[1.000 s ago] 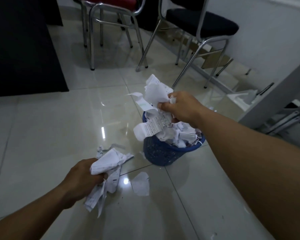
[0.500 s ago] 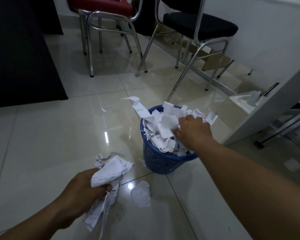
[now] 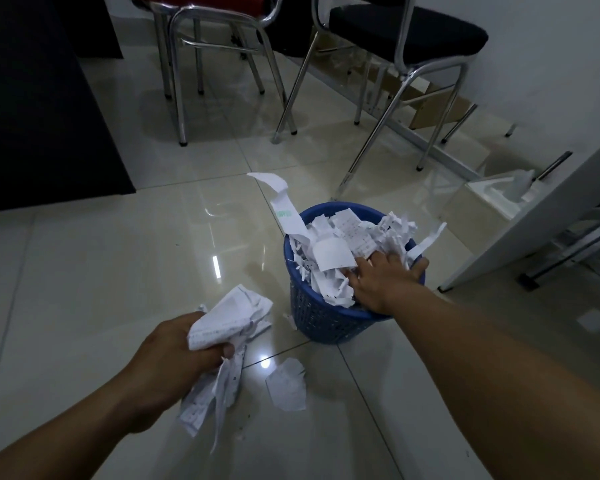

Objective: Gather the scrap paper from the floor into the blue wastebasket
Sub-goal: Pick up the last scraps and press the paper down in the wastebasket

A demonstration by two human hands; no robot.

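The blue wastebasket (image 3: pixel 321 322) stands on the tiled floor, heaped with white scrap paper (image 3: pixel 340 244) that spills over its rim. My right hand (image 3: pixel 378 282) lies flat on that heap, fingers spread, pressing the paper down. My left hand (image 3: pixel 184 348) is lower left of the basket, shut on a crumpled bunch of printed paper strips (image 3: pixel 226 323) that dangle below the fist. One loose scrap (image 3: pixel 286 384) lies on the floor just in front of the basket. A long curled strip (image 3: pixel 279 199) sticks up from the basket's left rim.
Two chrome-legged chairs stand behind the basket, a red-seated one (image 3: pixel 215 46) and a black-seated one (image 3: pixel 409 32). A dark cabinet (image 3: pixel 39 98) fills the left. A white table leg (image 3: pixel 534 220) slants at the right, with cardboard (image 3: pixel 437 109) along the wall.
My right hand carried its paper down into the basket, let it go and now presses flat on the heap. My left hand kept its bunch and barely moved.
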